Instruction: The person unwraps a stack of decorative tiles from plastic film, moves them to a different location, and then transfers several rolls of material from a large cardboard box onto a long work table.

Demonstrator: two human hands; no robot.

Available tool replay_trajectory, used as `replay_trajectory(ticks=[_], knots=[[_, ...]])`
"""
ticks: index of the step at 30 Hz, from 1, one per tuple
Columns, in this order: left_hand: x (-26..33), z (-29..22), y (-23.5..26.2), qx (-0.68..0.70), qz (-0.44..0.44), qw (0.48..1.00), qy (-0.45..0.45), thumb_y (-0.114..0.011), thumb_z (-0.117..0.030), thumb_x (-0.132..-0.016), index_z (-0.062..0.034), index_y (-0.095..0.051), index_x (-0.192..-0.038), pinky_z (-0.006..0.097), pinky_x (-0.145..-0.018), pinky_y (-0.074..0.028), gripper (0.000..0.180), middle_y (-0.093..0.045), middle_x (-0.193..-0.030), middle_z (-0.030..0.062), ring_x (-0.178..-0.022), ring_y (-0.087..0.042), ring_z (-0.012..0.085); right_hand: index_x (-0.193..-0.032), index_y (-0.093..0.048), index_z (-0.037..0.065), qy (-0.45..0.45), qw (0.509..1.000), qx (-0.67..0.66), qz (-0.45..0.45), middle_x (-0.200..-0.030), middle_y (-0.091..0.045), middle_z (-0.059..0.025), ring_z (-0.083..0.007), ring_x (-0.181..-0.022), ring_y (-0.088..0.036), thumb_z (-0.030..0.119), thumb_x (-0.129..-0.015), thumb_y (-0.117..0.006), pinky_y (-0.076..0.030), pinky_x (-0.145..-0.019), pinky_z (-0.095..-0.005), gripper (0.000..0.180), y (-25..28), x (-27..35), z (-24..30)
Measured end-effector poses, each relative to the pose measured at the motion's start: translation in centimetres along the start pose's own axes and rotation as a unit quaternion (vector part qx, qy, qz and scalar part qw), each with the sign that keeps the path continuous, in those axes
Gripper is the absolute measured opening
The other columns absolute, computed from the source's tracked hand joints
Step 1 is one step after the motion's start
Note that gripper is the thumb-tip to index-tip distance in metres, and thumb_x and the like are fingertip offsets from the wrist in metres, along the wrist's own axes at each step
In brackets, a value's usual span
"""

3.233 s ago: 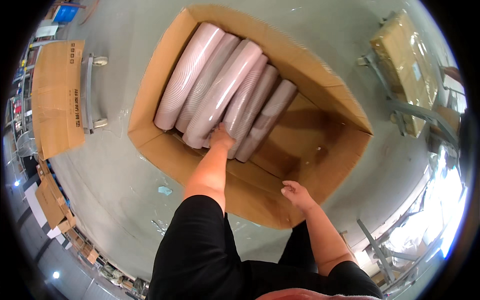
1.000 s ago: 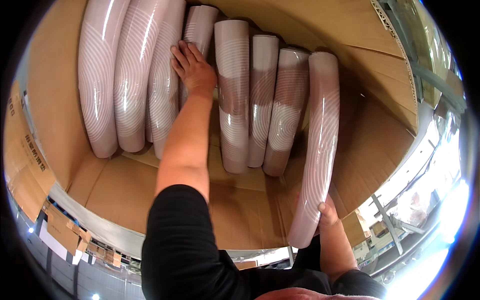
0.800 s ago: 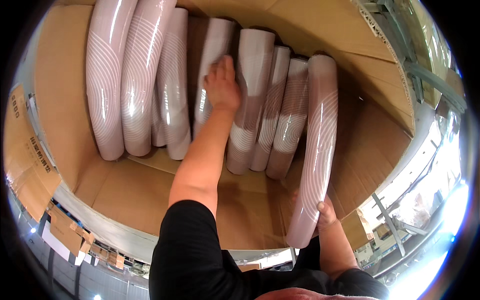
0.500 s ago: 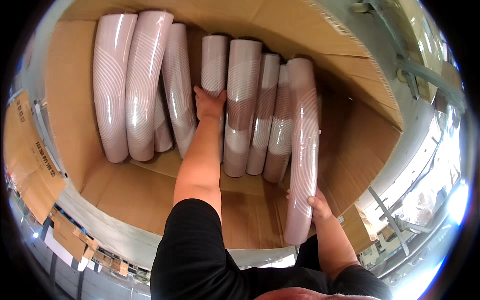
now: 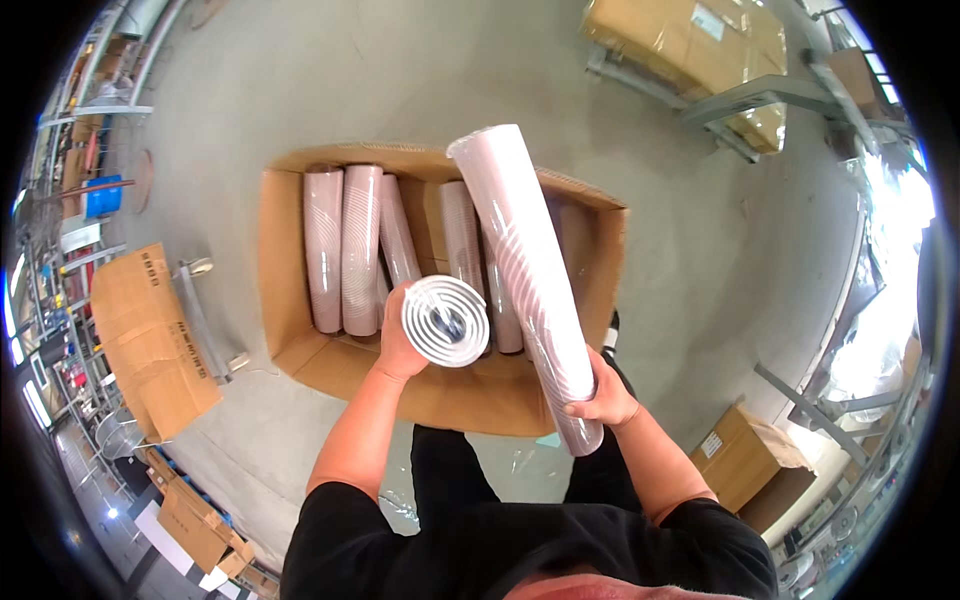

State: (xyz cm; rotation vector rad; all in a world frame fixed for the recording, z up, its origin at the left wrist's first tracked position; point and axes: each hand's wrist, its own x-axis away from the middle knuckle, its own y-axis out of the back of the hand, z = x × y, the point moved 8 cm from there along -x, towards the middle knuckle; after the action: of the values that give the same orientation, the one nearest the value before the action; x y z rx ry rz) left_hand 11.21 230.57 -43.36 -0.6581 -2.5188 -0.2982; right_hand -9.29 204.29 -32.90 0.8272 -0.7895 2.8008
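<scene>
My left hand (image 5: 396, 345) is closed around a spirally wound pink roll (image 5: 445, 318) in clear wrap. That roll points its end up at me, so its coiled layers show and its length is mostly hidden. In my right hand (image 5: 606, 396) is the lower part of a second long roll (image 5: 530, 270), patterned with pale curved lines. It slants over the right half of an open cardboard box (image 5: 281, 270). Inside the box, several similar wrapped rolls (image 5: 361, 250) stand side by side, some covered by the held ones.
The box rests on a grey floor (image 5: 350, 90). A flattened carton (image 5: 150, 340) lies to the left. A large wrapped carton (image 5: 690, 50) sits on a metal frame at far right, and a smaller carton (image 5: 750, 462) is at near right.
My view has risen and drawn back from the box. My left hand has lifted a roll and turned its end toward me. My right hand has raised its roll above the box.
</scene>
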Motion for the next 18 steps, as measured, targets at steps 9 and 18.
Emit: replay_trajectory(ticks=[9, 18], knots=[[17.8, -30.1, -13.8, -0.141, 0.053, 0.955, -0.255, -0.082, -0.016, -0.070, -0.0040, -0.048, -0.122, 0.038, -0.096, -0.043, 0.063, -0.054, -0.116, 0.0142, -0.107, -0.055, 0.0326, -0.136, -0.041, -0.003, 0.229, 0.959, 0.167, -0.014, -0.123, -0.055, -0.0123, -0.0219, -0.118, -0.052, 0.026, -0.058, -0.082, -0.039, -0.103, -0.0356, 0.093, -0.6, 18.9, 21.7], [32.3, -44.0, -28.6, 0.053, 0.371, 0.875, -0.305, -0.080, -0.025, -0.074, 0.0018, -0.049, -0.132, 0.041, -0.104, -0.040, 0.071, -0.052, -0.134, 0.0138, -0.123, -0.051, 0.0261, -0.143, -0.033, -0.004, 0.390, 0.894, 0.193, -0.110, -0.136, -0.049, -0.0164, -0.0242, -0.129, -0.043, 0.034, -0.063, -0.086, -0.033, -0.110, -0.0373, 0.103, -1.3, 41.2, 23.3]])
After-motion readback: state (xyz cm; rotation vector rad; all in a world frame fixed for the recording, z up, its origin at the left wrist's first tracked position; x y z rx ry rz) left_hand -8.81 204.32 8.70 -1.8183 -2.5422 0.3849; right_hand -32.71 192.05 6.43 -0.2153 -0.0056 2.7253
